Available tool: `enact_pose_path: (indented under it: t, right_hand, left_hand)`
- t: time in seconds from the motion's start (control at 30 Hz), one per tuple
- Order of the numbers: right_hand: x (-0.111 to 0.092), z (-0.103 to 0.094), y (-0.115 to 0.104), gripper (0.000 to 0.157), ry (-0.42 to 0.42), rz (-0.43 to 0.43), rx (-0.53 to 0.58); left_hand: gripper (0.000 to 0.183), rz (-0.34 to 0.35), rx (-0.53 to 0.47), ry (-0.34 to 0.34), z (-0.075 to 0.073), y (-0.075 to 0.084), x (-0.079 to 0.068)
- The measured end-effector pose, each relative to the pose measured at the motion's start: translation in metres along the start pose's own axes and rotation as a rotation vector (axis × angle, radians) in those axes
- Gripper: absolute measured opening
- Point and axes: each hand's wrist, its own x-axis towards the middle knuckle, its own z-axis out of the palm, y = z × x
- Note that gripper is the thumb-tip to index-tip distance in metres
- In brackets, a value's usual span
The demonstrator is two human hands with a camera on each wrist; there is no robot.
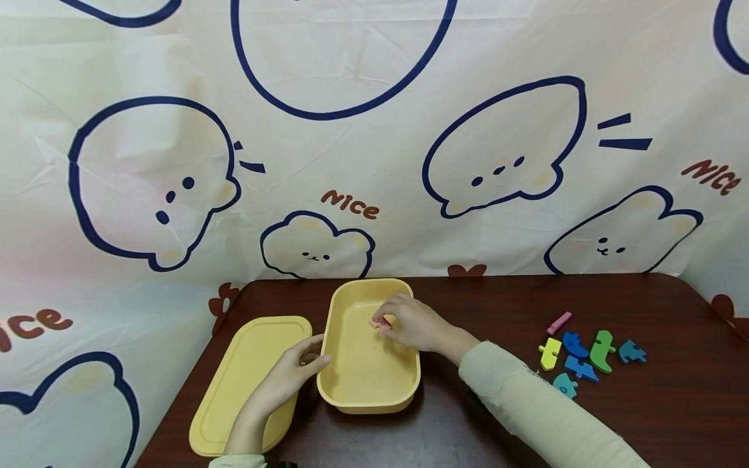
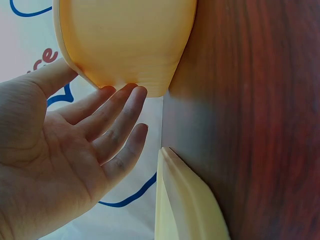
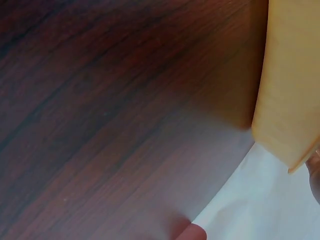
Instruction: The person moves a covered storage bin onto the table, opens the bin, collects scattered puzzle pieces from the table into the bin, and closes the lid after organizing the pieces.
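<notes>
A deep yellow box (image 1: 368,400) stands on the table. My left hand (image 1: 290,376) holds its left wall, the thumb over the rim and the fingertips against the outside; in the left wrist view the hand (image 2: 75,135) shows its palm beside the box (image 2: 125,45). Reaching over the right rim, my right hand (image 1: 412,323) pinches a small pinkish-red piece (image 1: 381,323) inside the box, above its floor. The fingers partly cover that piece, so its full shape is hidden. In the right wrist view the box's outer wall (image 3: 290,85) shows at the right.
A yellow lid (image 1: 251,364) lies left of the box. On the right of the dark wooden table (image 1: 468,442) are several loose puzzle-like pieces, among them a pink stick (image 1: 559,323), a yellow piece (image 1: 550,354) and a green piece (image 1: 601,351). A printed cloth (image 1: 398,240) hangs behind.
</notes>
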Motion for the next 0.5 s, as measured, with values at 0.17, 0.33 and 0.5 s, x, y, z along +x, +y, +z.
enact_pose_path:
  t: [0.17, 0.33, 0.5]
  right_hand:
    - [0.002, 0.0015, -0.0016, 0.02, -0.018, 0.008, 0.003]
    - [0.0023, 0.0042, -0.002, 0.02, -0.03, 0.014, -0.015]
    - [0.0019, 0.0049, -0.002, 0.019, -0.056, 0.016, -0.038]
  left_hand:
    - [0.053, -0.009, -0.004, 0.003, -0.0006, 0.0005, -0.0003]
    - [0.052, -0.003, -0.004, 0.004, -0.0007, 0.0001, -0.0006]
    - [0.051, -0.001, -0.005, 0.008, -0.0001, -0.0007, -0.0002]
